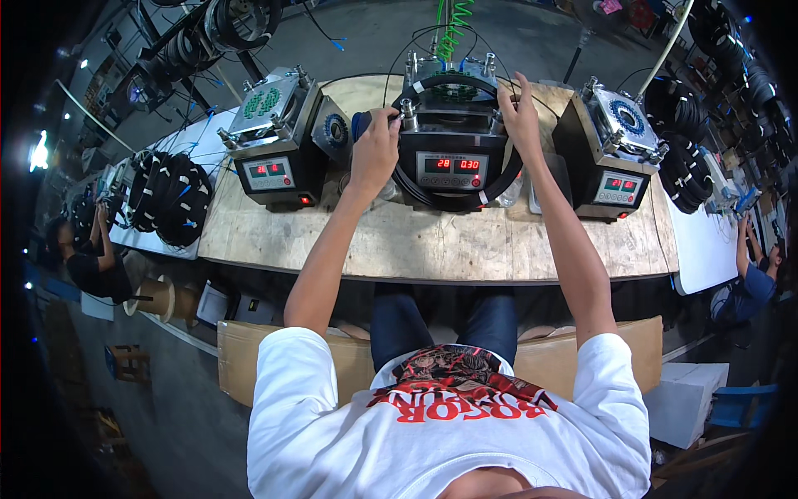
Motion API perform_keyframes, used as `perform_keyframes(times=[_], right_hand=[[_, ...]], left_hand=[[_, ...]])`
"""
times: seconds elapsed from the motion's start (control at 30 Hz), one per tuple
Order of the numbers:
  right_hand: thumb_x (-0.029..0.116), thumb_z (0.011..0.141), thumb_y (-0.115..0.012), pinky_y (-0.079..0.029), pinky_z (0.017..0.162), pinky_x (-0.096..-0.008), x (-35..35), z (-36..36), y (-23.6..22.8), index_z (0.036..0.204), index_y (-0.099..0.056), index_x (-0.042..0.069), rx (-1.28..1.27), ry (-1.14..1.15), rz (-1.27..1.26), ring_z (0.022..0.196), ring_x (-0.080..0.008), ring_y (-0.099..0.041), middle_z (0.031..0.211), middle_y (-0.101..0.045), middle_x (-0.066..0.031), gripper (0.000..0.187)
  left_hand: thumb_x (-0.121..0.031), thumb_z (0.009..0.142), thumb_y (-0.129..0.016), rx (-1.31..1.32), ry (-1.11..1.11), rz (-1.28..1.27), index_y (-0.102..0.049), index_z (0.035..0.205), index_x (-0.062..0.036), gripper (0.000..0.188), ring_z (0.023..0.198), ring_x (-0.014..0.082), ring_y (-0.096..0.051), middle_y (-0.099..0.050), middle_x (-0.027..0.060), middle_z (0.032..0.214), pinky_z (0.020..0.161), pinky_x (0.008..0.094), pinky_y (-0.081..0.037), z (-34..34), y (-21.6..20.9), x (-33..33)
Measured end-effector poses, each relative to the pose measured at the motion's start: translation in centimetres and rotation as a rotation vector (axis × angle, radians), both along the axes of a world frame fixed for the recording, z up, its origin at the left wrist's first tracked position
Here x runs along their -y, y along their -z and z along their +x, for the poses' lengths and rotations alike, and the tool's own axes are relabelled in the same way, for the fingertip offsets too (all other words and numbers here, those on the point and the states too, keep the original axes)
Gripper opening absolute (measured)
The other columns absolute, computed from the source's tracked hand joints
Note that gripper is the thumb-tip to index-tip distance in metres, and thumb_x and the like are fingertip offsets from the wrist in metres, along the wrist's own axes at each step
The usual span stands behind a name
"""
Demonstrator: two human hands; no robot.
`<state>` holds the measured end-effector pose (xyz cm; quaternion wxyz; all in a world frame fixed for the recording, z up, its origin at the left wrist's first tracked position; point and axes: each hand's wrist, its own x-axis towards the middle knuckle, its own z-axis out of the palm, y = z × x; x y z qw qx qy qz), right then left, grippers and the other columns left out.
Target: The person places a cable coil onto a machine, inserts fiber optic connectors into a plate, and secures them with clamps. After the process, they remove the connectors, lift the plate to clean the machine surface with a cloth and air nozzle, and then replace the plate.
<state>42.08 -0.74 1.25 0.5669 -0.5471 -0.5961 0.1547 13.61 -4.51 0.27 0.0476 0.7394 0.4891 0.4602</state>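
Observation:
A large coil of black cable [453, 205] hangs in a loop across the front and top of the middle machine [426, 147], which has a lit red display. My left hand [376, 155] is closed at the coil's left side, fingertips pressed together by the machine's left post. On the other side, my right hand [520, 121] lies against the coil near the right post, its fingers stretched upward and apart from the thumb. Thin cable leads arch above the machine. What sits on the machine's top plate is partly hidden by the coil.
Similar machines stand to the left [270, 141] and right [613, 150] on the wooden tabletop [432, 256]. Black cable coils [170, 198] lie on a white side table. A green spiral air hose [453, 33] rises behind. Other people work at far left and far right.

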Motion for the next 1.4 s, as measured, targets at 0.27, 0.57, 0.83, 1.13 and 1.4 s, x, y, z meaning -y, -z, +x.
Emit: perform_keyframes(times=[0.27,0.57,0.83,1.13,1.4], right_hand=[[0.026,0.097,-0.061,-0.046,0.066,-0.0351,-0.1,-0.2,0.1,0.141,-0.043,0.000,0.008,0.017,0.058,0.068,-0.0184,-0.053,0.074,-0.056,-0.0090,0.054],[0.000,0.094,-0.047,-0.044,0.092,-0.0413,1.4,0.0,2.0,0.129,-0.053,-0.004,0.021,0.122,0.337,0.096,-0.0319,-0.056,0.106,-0.057,-0.0211,0.035],[0.018,0.095,-0.063,-0.043,0.094,-0.0452,4.5,-1.1,2.3,0.116,-0.052,-0.001,0.150,0.536,0.238,0.101,-0.0405,-0.057,0.111,-0.055,-0.0234,0.031],[0.004,0.090,-0.065,-0.045,0.077,-0.0406,5.1,-0.2,3.1,0.117,-0.045,-0.001,0.034,0.207,0.320,0.078,-0.0297,-0.052,0.088,-0.052,-0.0156,0.033],[0.018,0.082,-0.078,-0.043,0.089,-0.0470,6.1,-1.2,2.1,0.133,-0.046,0.008,0.223,0.268,0.129,0.087,-0.0307,-0.060,0.090,-0.061,-0.0143,0.061]], left_hand=[[-0.021,0.105,-0.047,0.006,-0.120,0.023,-0.043,0.109,-0.0041,0.018,0.069,0.0426,-0.066,-0.064,0.0201,0.070,0.058,0.0542,-0.048,4.8,0.1,1.3],[-0.026,0.100,-0.060,0.300,0.135,-0.129,-0.055,0.123,-0.0013,0.034,0.071,0.0232,-0.062,-0.064,0.0121,0.081,0.068,0.0370,-0.048,2.1,0.5,0.7],[-0.038,0.097,-0.064,0.197,0.050,0.125,-0.046,0.145,-0.0055,0.061,0.113,0.0348,-0.050,-0.048,0.0211,0.123,0.101,0.0407,-0.040,0.2,4.5,-2.8],[-0.037,0.099,-0.063,0.534,0.233,0.004,-0.046,0.143,0.0042,0.062,0.104,0.0185,-0.058,-0.059,0.0155,0.125,0.092,0.0285,-0.045,2.5,4.6,-2.5],[-0.037,0.099,-0.063,0.575,0.266,-0.039,-0.045,0.142,0.0062,0.063,0.117,0.0214,-0.056,-0.058,0.0181,0.132,0.100,0.0315,-0.043,1.9,5.1,-2.8]])
